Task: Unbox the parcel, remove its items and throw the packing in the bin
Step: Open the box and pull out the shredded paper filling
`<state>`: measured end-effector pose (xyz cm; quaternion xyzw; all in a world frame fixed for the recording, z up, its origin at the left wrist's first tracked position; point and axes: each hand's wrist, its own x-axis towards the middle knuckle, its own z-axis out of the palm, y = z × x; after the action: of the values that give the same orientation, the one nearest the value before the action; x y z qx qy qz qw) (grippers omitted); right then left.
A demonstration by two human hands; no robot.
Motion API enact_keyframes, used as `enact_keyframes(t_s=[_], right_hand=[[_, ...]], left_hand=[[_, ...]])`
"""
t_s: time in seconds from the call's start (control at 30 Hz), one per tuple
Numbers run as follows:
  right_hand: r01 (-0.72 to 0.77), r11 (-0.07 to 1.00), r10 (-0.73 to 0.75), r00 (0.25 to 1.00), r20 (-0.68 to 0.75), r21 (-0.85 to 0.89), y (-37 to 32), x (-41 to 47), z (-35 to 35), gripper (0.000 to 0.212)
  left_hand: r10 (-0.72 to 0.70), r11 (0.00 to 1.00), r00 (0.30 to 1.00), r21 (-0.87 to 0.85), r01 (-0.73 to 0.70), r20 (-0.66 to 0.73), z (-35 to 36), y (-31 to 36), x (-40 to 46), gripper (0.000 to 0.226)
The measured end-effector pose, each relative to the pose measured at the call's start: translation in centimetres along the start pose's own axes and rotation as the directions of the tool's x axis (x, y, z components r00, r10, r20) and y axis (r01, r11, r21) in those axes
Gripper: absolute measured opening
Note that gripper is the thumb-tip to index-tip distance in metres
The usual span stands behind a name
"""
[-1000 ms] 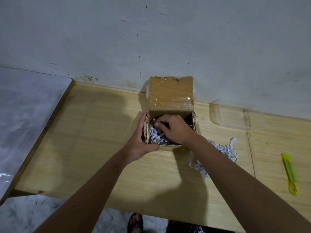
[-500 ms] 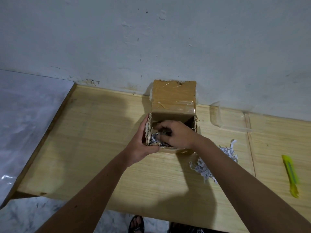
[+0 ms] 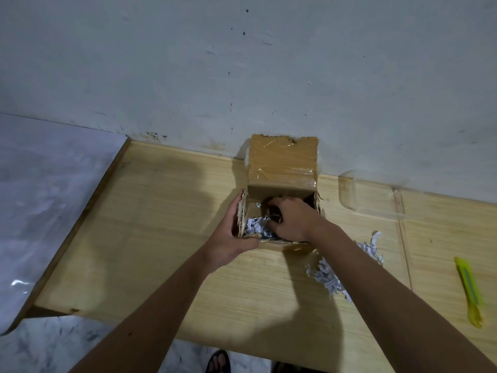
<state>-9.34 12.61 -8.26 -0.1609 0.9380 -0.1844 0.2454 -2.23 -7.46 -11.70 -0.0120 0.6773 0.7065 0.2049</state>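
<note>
A pale, scuffed wall (image 3: 242,63) rises behind a light wooden tabletop (image 3: 166,238). A small cardboard box (image 3: 282,184) stands on the tabletop close to the wall, its taped lid flap (image 3: 283,160) folded up and back. The left hand (image 3: 231,238) cups the box's left wall and near-left corner, thumb along the near edge, its fingers (image 3: 236,208) closed against the cardboard. The right hand (image 3: 293,219) reaches down into the open box, its fingers (image 3: 274,205) curled together around something dark inside; what that is cannot be told. White shredded paper (image 3: 255,227) fills the box's near-left part beside the right hand. A loose heap of shredded paper (image 3: 328,275) lies on the tabletop just right of the box, partly under the right forearm. A piece of clear tape film (image 3: 371,192) lies right of the box, near the wall. A yellow box cutter (image 3: 469,289) lies well to the right of the box. Below the tabletop's near edge, a sandalled foot (image 3: 219,362) shows on the marbled floor (image 3: 53,345).
</note>
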Motion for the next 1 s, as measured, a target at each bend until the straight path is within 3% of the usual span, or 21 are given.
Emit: enact_keyframes(t_s=[0.27,0.63,0.73,0.87,1.0], right_hand=[[-0.022,0.998,0.027,0.994,0.102,-0.051,-0.1,-0.2,0.2,0.066],[0.04,0.998,-0.042,0.998,0.051,0.04,-0.7,-0.5,0.9,0.06],[0.075,0.989,-0.082,0.995,0.054,0.125,-0.6,-0.6,1.0,0.051],[0.038,0.935,-0.003,0.995,-0.099,0.352,0.0,-0.8,0.1,0.045],[-0.048,0.986,0.066,0.992,-0.11,0.16,0.5,-0.8,0.2,0.044]], left_hand=[[0.014,0.999,1.0,-0.037,-0.014,-0.002,0.3,0.0,-0.2,0.116],[0.021,0.998,1.0,-0.058,-0.022,-0.012,0.5,-0.2,-0.5,0.113],[0.03,0.998,0.999,-0.05,-0.031,-0.012,0.5,-0.2,-0.4,0.11],[0.01,0.998,1.0,-0.054,-0.011,-0.016,0.4,-0.3,-0.3,0.11],[-0.023,0.999,1.0,-0.043,0.022,-0.015,0.7,-0.3,0.0,0.107]])
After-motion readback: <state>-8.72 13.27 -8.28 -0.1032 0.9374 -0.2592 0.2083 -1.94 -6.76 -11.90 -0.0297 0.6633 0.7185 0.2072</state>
